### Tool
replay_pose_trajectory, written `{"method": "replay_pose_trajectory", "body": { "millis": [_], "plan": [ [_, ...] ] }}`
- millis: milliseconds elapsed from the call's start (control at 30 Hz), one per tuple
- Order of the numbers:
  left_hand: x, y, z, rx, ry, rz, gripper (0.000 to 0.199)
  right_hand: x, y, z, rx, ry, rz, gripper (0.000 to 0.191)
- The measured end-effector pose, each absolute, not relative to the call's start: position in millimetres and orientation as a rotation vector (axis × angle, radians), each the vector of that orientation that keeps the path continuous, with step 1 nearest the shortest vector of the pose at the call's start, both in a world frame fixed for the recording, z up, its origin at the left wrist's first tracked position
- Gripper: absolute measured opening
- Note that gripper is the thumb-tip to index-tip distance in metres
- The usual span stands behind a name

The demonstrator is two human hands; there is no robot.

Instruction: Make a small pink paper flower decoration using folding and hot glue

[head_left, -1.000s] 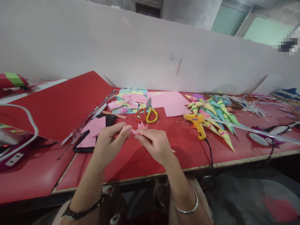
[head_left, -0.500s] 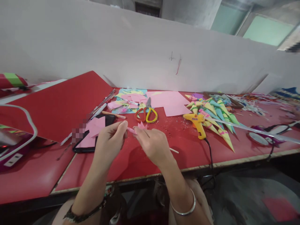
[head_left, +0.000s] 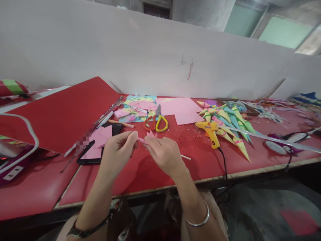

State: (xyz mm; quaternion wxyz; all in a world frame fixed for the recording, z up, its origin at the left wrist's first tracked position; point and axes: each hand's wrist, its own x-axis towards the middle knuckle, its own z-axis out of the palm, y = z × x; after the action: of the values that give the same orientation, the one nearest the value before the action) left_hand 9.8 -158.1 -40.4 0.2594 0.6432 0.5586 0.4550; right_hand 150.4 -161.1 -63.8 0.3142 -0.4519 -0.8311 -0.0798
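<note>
Above the red table, my left hand [head_left: 119,149] pinches one end of a small piece of folded pink paper [head_left: 142,140]. My right hand [head_left: 164,154] grips its other end, fingers closed, and pointed pink tips stick up behind the knuckles. Much of the paper is hidden by the fingers. A thin pale stick [head_left: 186,157] lies by my right wrist. Just beyond the hands rest scissors [head_left: 157,121] with one red and one yellow handle. Pink paper squares [head_left: 103,136] lie on a black tray-like object [head_left: 84,161] left of my left hand.
A yellow glue gun [head_left: 212,133] with a black cord lies to the right, beside a pile of pastel paper cones [head_left: 238,125]. Pink sheets [head_left: 179,108] and paper scraps [head_left: 137,107] lie at the back, before a white partition [head_left: 150,53]. A large red sheet [head_left: 70,113] leans at left.
Both hands keep hold of the pink paper, with only a slight shift of the left fingers. The whole view has moved very slightly.
</note>
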Motion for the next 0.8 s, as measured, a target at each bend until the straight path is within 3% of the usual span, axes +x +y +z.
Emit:
{"method": "replay_pose_trajectory", "body": {
  "millis": [267, 567, 700, 800],
  "plan": [
    [2, -156, -36, 2.126, 1.602, 1.074, 0.034, 154, -156, -70, -1.246, -2.147, -0.020, 0.026],
    [-6, -150, -38, 2.075, 1.658, 1.085, 0.033, 167, -152, -67, -1.370, -2.157, 0.198, 0.022],
    [-9, -146, -43, 2.040, 1.944, 1.159, 0.034, 170, -151, -68, -1.494, -2.104, 0.218, 0.019],
    [-14, -139, -51, 2.053, 2.127, 1.013, 0.031, 172, -151, -69, -1.561, -2.048, 0.217, 0.019]
  ]
}}
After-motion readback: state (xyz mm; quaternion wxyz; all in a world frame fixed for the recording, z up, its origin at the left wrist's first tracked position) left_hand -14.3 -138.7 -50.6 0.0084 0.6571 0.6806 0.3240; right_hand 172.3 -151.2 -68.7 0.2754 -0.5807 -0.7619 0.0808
